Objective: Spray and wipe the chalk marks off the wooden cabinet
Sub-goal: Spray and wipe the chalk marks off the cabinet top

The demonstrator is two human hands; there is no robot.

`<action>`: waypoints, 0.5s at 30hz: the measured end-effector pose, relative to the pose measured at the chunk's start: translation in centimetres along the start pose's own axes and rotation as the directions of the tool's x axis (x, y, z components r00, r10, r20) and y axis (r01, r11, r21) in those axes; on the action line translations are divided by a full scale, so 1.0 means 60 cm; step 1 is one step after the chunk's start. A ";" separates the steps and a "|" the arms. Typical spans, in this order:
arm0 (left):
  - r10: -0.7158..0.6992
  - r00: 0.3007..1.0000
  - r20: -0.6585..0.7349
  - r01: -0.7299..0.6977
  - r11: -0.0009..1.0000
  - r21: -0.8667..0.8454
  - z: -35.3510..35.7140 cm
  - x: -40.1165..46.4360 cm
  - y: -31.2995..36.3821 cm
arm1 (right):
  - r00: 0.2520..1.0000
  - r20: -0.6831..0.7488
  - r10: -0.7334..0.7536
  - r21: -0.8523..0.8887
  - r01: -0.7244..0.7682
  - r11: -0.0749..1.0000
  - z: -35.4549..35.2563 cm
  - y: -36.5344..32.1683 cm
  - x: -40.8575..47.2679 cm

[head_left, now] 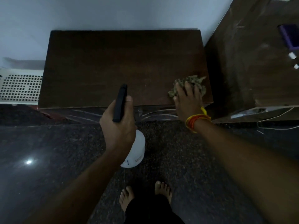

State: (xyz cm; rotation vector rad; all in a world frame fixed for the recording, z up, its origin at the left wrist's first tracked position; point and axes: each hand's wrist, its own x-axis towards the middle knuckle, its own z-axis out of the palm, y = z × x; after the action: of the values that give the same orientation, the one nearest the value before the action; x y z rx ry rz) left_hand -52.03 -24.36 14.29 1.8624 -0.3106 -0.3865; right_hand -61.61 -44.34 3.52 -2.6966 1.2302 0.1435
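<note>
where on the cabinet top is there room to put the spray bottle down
Cabinet top is bare from the wall edge to the front edge, left of the cloth. Only the front right corner is crowded: right hand presses the cloth there.

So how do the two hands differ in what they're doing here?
The left hand grips the spray bottle in the air, short of the cabinet; the right hand rests with spread fingers on the cloth on the cabinet's top. Both are busy.

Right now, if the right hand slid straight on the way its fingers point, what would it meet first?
Past the cloth under the right hand, bare cabinet top, then probably the wall; depth is unclear.
</note>
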 end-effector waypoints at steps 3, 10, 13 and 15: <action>0.020 1.000 0.002 -0.020 1.000 -0.008 -0.002 -0.015 -0.008 | 0.998 -0.030 0.058 0.023 -0.058 0.998 -0.001 0.010 -0.004; 0.035 0.999 -0.012 -0.035 0.999 0.028 -0.017 -0.024 -0.033 | 1.000 0.004 0.006 0.083 -0.007 0.997 0.012 -0.094 -0.021; 0.024 0.999 -0.025 -0.024 1.000 0.004 -0.030 -0.019 -0.046 | 0.994 0.024 -0.110 0.073 0.108 0.992 0.021 -0.123 -0.019; 0.021 1.000 -0.015 -0.021 1.000 -0.011 -0.044 -0.016 -0.056 | 0.982 0.083 -0.170 -0.009 0.171 0.985 0.021 -0.109 -0.009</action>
State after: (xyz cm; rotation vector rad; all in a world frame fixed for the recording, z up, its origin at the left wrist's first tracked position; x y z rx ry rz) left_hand -51.73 -20.64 11.99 1.8484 -0.3170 -0.3592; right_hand -57.04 -39.50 3.13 -2.7639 0.9746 0.2392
